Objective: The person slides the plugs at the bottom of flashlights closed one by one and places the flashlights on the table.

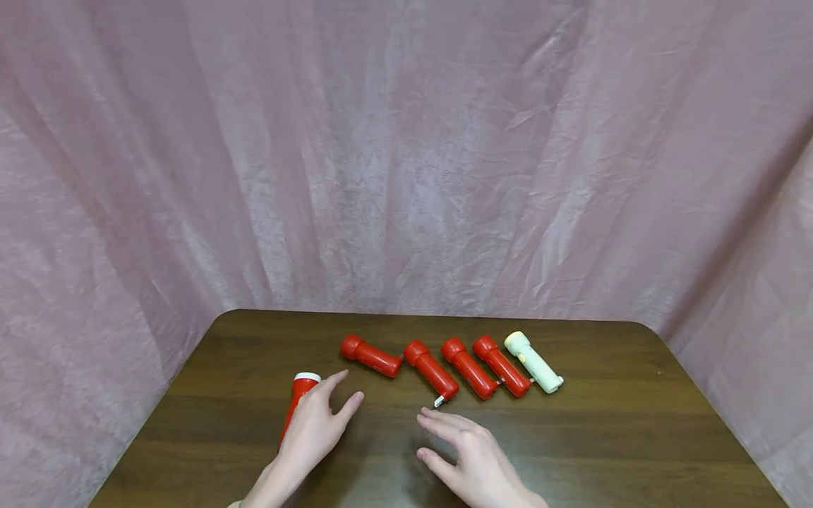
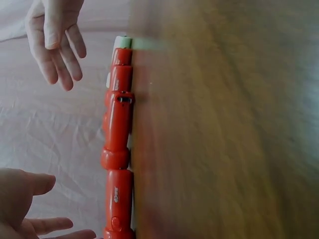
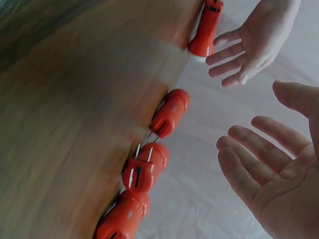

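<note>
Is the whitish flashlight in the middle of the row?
No, the whitish flashlight lies at the right end of the row in the head view, with a red flashlight beside it on the left.

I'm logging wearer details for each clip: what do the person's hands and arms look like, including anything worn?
The left hand and right hand are both bare, with no gloves, rings, cables or markings visible. A small bit of beige-looking sleeve shows on the left forearm at the head view's bottom edge; no sleeve shows on the right.
</note>
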The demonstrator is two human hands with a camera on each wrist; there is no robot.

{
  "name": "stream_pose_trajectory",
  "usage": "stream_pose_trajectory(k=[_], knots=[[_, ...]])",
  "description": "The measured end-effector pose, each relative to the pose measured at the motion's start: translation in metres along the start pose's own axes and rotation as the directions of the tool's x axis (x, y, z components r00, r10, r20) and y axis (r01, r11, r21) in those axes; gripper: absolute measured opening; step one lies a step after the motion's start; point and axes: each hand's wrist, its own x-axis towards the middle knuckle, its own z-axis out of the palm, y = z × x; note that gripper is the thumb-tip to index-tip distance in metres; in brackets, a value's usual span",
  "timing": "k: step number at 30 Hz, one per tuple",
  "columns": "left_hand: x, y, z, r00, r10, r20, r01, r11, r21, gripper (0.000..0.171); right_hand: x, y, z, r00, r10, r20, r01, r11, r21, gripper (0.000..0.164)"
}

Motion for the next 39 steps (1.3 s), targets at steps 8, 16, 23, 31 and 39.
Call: stream_pose_trajectory(k=[8,16,23,31,39], knots=[[0.008,0.008,0.015,1.000,0.025,-0.010,-0.025,0.999,-0.023,0.051,-0.001,0.007,-0.001,1.000,-0.001,-0.026,0.001,1.000,-0.012,0.044],[0.015,0.015,0.026,0.998,-0.053,-0.015,0.053,0.998,-0.041,0.054,-0.003,0.008,-0.004,0.999,-0.009,-0.043,0.008,1.000,-0.017,0.043],[0.026,0.021,0.032,0.996,-0.091,-0.017,0.090,0.995,-0.042,0.066,-0.002,0.011,-0.005,0.998,-0.015,-0.062,0.014,1.000,-0.019,0.043],[0.038,0.025,0.041,0.990,-0.132,-0.048,0.131,0.991,-0.030,0.076,0.001,0.012,-0.005,0.998,0.051,-0.041,-0.052,0.998,-0.023,0.044],[0.056,0.024,0.051,0.983,-0.178,-0.053,0.177,0.984,-0.021,0.084,0.003,0.013,-0.007,0.996,0.085,-0.036,-0.086,0.996,-0.007,0.043]])
